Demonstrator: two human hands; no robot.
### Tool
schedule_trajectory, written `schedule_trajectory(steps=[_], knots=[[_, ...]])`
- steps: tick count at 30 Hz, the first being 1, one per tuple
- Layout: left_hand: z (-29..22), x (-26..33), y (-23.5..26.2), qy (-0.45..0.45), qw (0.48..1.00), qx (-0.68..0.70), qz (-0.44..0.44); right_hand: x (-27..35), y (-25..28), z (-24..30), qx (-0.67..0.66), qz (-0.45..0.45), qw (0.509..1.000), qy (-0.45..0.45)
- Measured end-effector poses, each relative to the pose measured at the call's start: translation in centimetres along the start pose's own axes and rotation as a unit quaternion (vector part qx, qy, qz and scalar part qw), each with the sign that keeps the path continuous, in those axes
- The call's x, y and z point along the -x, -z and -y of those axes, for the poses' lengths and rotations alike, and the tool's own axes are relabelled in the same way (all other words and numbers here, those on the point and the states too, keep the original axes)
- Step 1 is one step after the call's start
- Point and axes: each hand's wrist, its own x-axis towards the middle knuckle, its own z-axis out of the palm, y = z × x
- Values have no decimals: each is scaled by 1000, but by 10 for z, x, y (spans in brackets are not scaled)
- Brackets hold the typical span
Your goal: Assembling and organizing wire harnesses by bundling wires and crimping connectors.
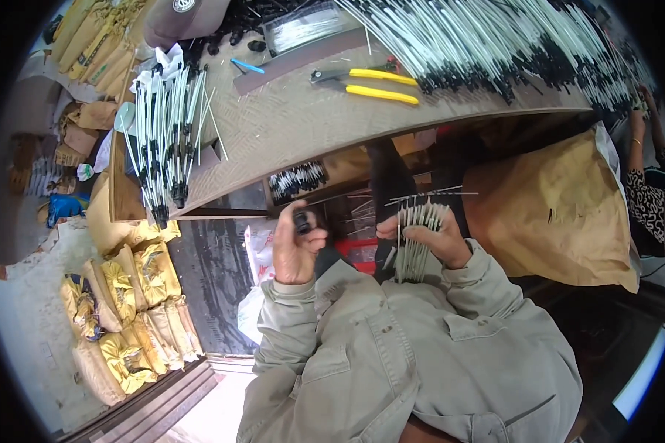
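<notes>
My left hand [294, 247] is raised near the table's front edge, its fingers curled around a small black tube-shaped piece [301, 222]. Over my lap, my right hand [449, 238] grips a bundle of thin whitish rods [414, 255] that point roughly up and down. A couple of loose rods [451, 193] lie crosswise at the top of that bundle. The two hands are apart, with a gap between them. Part of the right hand's fingers is hidden behind the rods.
On the table [273, 148] lie yellow-handled pliers [380, 85], a blue tool [247, 66], a clear box [303, 29] and a large pile of black-ended rods [488, 44]. More rods [166, 133] overhang its left corner. Wrapped packages [133, 310] and a brown paper sack [554, 214] flank me. Another person's arm [635, 144] shows far right.
</notes>
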Motion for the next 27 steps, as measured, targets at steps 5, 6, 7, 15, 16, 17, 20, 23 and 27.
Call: schedule_trajectory(steps=[5, 6, 7, 15, 16, 17, 20, 23, 27], knots=[[4, -11, -40, 34, 998, -32, 38, -4, -14, -2, 42, 40, 998, -7], [4, -10, -44, 34, 998, -33, 49, -5, -17, -3, 45, 33, 998, -7], [3, -9, -47, 34, 997, -34, 59, -6, -19, -3, 43, 39, 998, 0], [-3, -9, -67, 59, 996, -19, 61, -14, -18, -7, 44, 51, 998, -11], [-5, -9, -69, 56, 996, 12, 72, -15, -19, -7, 44, 53, 998, -13], [-7, -9, -71, 53, 994, 43, 83, -16, -20, -8, 42, 55, 998, -4], [-11, -11, -78, 47, 997, 0, 60, -18, -22, -8, 32, 57, 998, -2], [-10, -12, -78, 39, 996, -33, 76, -19, -22, -12, 20, 53, 998, -6], [-5, -18, -68, 19, 997, -27, 65, -19, -20, -11, 55, 70, 996, -1]])
